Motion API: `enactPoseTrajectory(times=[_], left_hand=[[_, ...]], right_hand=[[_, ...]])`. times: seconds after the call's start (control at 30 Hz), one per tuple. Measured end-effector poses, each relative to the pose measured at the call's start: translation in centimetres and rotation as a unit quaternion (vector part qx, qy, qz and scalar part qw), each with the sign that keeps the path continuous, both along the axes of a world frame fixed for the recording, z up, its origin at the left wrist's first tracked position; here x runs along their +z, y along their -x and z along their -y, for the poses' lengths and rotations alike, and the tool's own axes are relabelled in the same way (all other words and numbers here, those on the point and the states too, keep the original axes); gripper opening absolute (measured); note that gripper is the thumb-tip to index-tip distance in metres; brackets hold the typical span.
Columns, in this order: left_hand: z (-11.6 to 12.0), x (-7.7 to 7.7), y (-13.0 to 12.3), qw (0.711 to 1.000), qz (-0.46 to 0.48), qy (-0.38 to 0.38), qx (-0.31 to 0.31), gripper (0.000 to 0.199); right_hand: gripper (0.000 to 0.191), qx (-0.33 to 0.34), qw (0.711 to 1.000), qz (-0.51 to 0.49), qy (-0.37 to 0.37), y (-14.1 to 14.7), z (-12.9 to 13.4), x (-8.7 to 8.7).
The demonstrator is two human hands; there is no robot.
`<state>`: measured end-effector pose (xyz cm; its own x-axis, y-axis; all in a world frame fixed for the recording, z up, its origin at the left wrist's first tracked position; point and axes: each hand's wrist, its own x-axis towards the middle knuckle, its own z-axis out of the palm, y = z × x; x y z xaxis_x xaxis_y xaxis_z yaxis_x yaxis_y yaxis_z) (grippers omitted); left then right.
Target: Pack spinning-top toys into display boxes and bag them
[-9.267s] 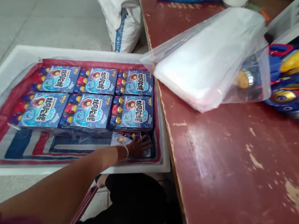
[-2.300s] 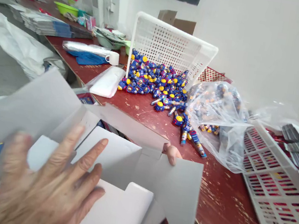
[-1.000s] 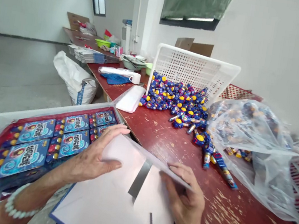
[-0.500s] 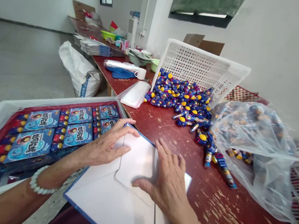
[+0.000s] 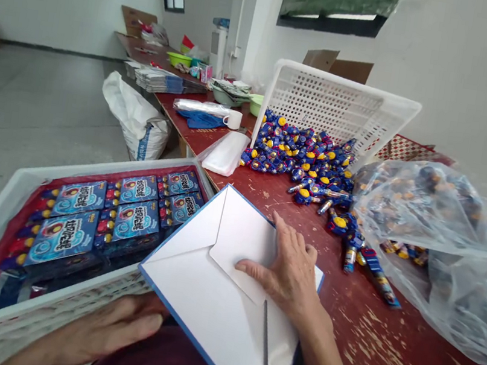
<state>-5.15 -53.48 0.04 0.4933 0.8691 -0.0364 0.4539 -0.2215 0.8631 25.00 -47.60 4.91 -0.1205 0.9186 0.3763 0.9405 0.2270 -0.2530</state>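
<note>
A cardboard box (image 5: pixel 208 299), its folded flaps showing white and its edges blue, lies tilted over my lap. My right hand (image 5: pixel 292 269) holds it near the far edge, with the thumb across a flap and the fingers at the rim. My left hand (image 5: pixel 126 320) is below the box's left corner, off the flaps, with fingers stretched out and nothing visible in it; some fingertips are in shadow. To the left, a white plastic crate (image 5: pixel 19 179) holds several blue packed boxes (image 5: pixel 64 235) with red, blue and yellow pieces along their sides.
On the worn red table (image 5: pixel 364 353) a tipped white basket (image 5: pixel 330 92) spills blue-and-yellow toy-like pieces (image 5: pixel 315 157). A clear plastic bag (image 5: pixel 438 224) bulges at the right. Clear plastic sleeves (image 5: pixel 227 152) and a white mug (image 5: pixel 233 120) lie farther back. A white sack (image 5: pixel 134 117) stands on the floor.
My left hand has let go of the box's far left edge and moved down toward me, under its left corner. My right hand stays on the flap; the view has shifted slightly.
</note>
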Motion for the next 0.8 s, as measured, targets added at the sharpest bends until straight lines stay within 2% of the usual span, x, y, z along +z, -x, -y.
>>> enactPoseTrajectory(times=[0.03,0.07,0.13,0.2,0.3,0.4,0.47,0.63,0.8], left_hand=[[-0.2,-0.8,-1.3,0.992,0.100,0.075,-0.005,0.046],[-0.7,-1.4,-2.6,0.966,0.216,0.143,0.004,0.054],[-1.8,-2.0,-5.1,0.881,0.404,0.246,0.014,0.064],[-2.8,-2.0,-6.7,0.816,0.498,0.294,0.019,0.060],[-3.6,-2.0,-7.2,0.765,0.554,0.327,0.012,0.046],[-3.8,-2.5,-6.8,0.752,0.571,0.330,-0.005,0.025],[-3.8,-2.7,-6.8,0.753,0.570,0.327,-0.010,0.023],[-3.8,-1.7,-7.5,0.770,0.545,0.332,0.015,0.059],[-3.4,-0.6,-6.7,0.791,0.522,0.314,0.062,0.063]], right_hand=[[0.106,-0.002,1.000,0.002,0.013,-0.1,0.0,0.2],[0.106,-0.003,1.000,0.005,0.028,-0.3,-0.1,0.3],[0.105,-0.012,0.998,0.014,0.057,-0.5,-0.1,0.8],[0.102,-0.030,0.997,0.022,0.072,-0.5,-0.3,1.2],[0.095,-0.056,0.997,0.033,0.051,-0.1,-0.6,1.2],[0.092,-0.069,0.996,0.047,0.009,0.4,-0.7,0.7],[0.094,-0.076,0.996,0.055,-0.009,0.7,-0.6,0.4],[0.096,-0.083,0.996,0.032,0.000,0.5,0.0,0.7],[0.086,-0.068,0.991,-0.112,0.014,-0.6,0.9,1.9]])
